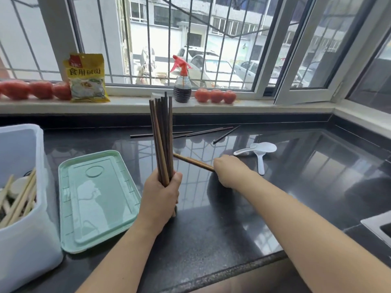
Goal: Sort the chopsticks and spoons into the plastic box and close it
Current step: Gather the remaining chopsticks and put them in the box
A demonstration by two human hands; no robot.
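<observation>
Nearest, at 6 o'clock: left hand [161, 194] wrapped round a bundle of dark chopsticks [162, 136], held upright with lower ends down near the worktop [211, 235], probably to square the ends and leave room for more. Just beyond, at 3 o'clock of it: right hand [229, 171], fingers curled down on a pair of brown chopsticks [193, 162] lying low, pointing toward the bundle; likely being gathered to join it.

At 9 o'clock: mint-green lid [98, 199] flat on the worktop, off the box, so closing not yet possible. Hard against the left edge: white plastic box [27, 240], open, already holding pale chopsticks [20, 199] and something white, too hidden to name.

Farther out, at 1 o'clock of the right hand: white spoons [259, 152], touching one another, untouched. At 12 o'clock, behind the bundle: loose dark chopsticks [182, 133] scattered across the worktop, partly hidden by the upright bundle. Plenty left to collect, then; task judged about midway.

Between bundle and box, only the lid; a lift over it needed.

Farthest, along the windowsill [131, 102]: red tomatoes [214, 95], a yellow packet [86, 78], a red-topped spray bottle [182, 85]. Sink edge [378, 226] at 4 o'clock.
</observation>
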